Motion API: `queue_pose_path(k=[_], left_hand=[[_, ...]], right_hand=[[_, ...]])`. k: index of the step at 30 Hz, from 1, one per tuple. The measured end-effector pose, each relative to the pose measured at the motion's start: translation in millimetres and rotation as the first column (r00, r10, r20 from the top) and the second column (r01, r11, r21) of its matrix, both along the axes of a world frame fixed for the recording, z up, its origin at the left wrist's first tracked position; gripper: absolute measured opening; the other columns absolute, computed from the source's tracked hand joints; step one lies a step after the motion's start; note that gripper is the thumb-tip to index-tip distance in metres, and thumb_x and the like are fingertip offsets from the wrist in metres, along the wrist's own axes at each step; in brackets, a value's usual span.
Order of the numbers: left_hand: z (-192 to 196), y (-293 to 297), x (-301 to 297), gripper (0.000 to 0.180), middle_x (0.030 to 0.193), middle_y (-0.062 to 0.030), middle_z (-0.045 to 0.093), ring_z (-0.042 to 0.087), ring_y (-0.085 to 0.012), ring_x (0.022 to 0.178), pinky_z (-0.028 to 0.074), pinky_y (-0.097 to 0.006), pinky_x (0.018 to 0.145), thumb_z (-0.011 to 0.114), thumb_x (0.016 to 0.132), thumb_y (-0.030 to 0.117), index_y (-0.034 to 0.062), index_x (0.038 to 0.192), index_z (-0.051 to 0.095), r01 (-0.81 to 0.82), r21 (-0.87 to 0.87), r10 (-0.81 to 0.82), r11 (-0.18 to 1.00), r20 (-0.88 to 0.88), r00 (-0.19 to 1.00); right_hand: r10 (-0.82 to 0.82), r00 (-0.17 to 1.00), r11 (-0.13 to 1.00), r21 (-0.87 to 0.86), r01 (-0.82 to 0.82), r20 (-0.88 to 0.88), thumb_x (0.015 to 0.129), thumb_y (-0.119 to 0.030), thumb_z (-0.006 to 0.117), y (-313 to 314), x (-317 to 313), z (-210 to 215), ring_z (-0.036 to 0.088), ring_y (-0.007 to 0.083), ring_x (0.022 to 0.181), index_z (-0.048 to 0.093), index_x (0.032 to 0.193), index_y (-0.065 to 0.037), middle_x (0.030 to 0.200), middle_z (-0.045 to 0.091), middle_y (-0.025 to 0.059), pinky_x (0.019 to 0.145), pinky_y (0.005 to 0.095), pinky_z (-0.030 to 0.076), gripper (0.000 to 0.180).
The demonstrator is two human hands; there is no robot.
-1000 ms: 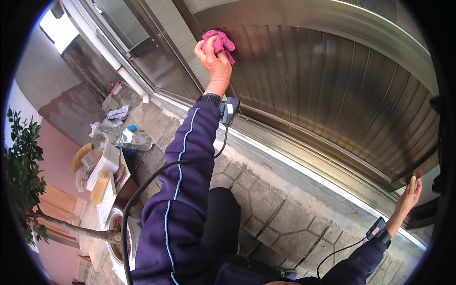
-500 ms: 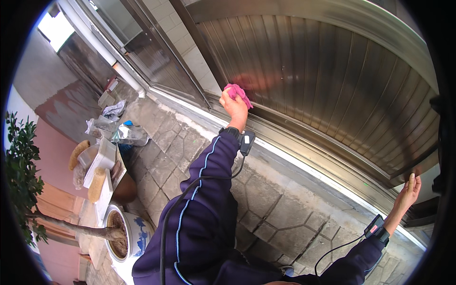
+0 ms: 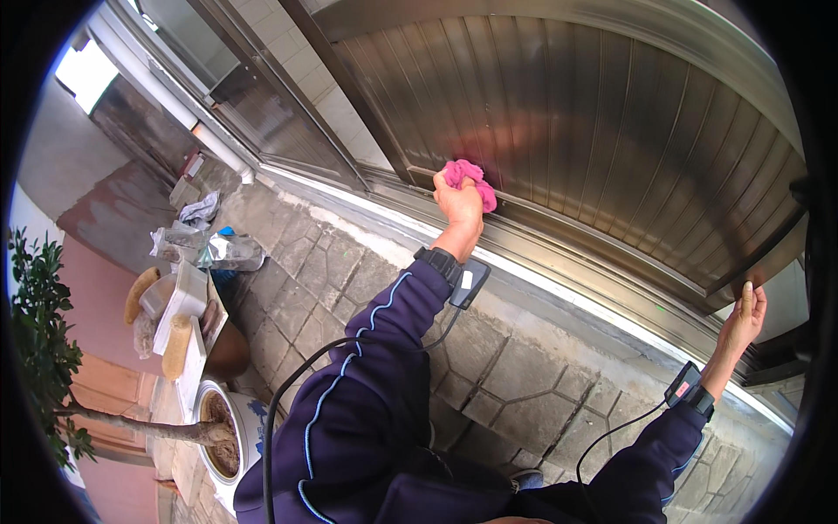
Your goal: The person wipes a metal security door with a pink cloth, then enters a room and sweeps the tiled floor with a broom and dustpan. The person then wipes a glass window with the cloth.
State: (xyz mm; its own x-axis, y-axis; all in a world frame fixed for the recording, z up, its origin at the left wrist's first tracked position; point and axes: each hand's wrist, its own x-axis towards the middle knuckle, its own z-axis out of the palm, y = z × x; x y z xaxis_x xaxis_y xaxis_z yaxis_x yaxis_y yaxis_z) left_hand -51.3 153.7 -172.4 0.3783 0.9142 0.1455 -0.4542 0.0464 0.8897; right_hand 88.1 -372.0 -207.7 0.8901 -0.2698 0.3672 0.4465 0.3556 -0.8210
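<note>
A crumpled pink cloth is gripped in my left hand, which presses it against the lower rail of a brownish metal door with ribbed panelling. A pinkish reflection shows on the panel just above the cloth. Over at the right, my right hand has its fingers closed on the lower corner of the same door; the far side of that grip is hidden. Both wrists carry black straps with small dark boxes, and cables run from them along my dark blue sleeves.
A metal sill track runs below the door, bordering stone paving. On the left stand a potted tree in a white pot, a white tray, several brush-like tan rolls and plastic bags. A white pipe descends along the wall.
My left hand has slid the pink cloth a little to the right along the door's lower rail. My right hand stays at the door's corner, while the whole view has shifted slightly.
</note>
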Motion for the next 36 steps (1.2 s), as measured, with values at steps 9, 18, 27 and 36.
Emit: queue_pose_path(k=[9, 18, 27, 36], left_hand=[[-24.4, -129.7, 7.4, 0.03, 0.104, -0.0073, 0.049, 0.052, -0.0168, 0.094, 0.046, -0.031, 0.083, 0.059, 0.08, -0.007, 0.0095, 0.104, 0.054, 0.447, -0.012, -0.436, 0.895, -0.249, 0.865], [26.5, -28.1, -31.9, 0.016, 0.093, -0.0034, 0.062, 0.059, -0.0125, 0.082, 0.05, -0.027, 0.073, 0.056, 0.089, -0.001, 0.0047, 0.104, 0.056, 0.274, -0.117, -0.268, 0.955, 0.062, 0.961], [118.8, 124.1, -37.1, 0.023, 0.097, -0.0032, 0.06, 0.061, -0.0146, 0.084, 0.052, -0.028, 0.071, 0.06, 0.091, 0.008, 0.0061, 0.111, 0.05, -0.026, 0.317, -0.068, 0.948, 0.282, 0.957], [5.4, 130.0, -28.6, 0.032, 0.108, -0.0104, 0.061, 0.057, -0.0238, 0.102, 0.044, -0.037, 0.091, 0.066, 0.083, 0.012, 0.0096, 0.113, 0.053, -0.233, 0.665, 0.466, 0.71, -0.195, 0.863]], right_hand=[[-0.013, 1.0, 1.0, -0.004, 0.013, -0.011, 0.087, -0.006, 0.065, 2.0, -1.0, 0.9, 0.057, 0.0078, 0.089, 0.055, 0.104, -0.005, 0.098, 0.062, 0.0028, 0.077, 0.0182, 0.042, 0.02], [-0.017, 1.0, 0.999, -0.028, 0.017, -0.015, 0.087, -0.008, 0.067, -2.8, 0.5, -1.9, 0.057, 0.007, 0.087, 0.055, 0.106, -0.005, 0.096, 0.062, 0.0022, 0.077, 0.018, 0.042, 0.022], [-0.05, 0.999, 0.998, -0.038, 0.049, -0.021, 0.089, -0.008, 0.064, -2.0, -4.5, 1.6, 0.057, 0.0074, 0.09, 0.055, 0.109, -0.004, 0.101, 0.062, 0.003, 0.081, 0.0183, 0.043, 0.023], [-0.033, 0.999, 0.999, -0.038, 0.032, -0.015, 0.09, -0.008, 0.061, -13.7, 3.4, -7.7, 0.057, 0.0089, 0.094, 0.054, 0.111, -0.003, 0.106, 0.062, 0.0048, 0.085, 0.019, 0.043, 0.022]])
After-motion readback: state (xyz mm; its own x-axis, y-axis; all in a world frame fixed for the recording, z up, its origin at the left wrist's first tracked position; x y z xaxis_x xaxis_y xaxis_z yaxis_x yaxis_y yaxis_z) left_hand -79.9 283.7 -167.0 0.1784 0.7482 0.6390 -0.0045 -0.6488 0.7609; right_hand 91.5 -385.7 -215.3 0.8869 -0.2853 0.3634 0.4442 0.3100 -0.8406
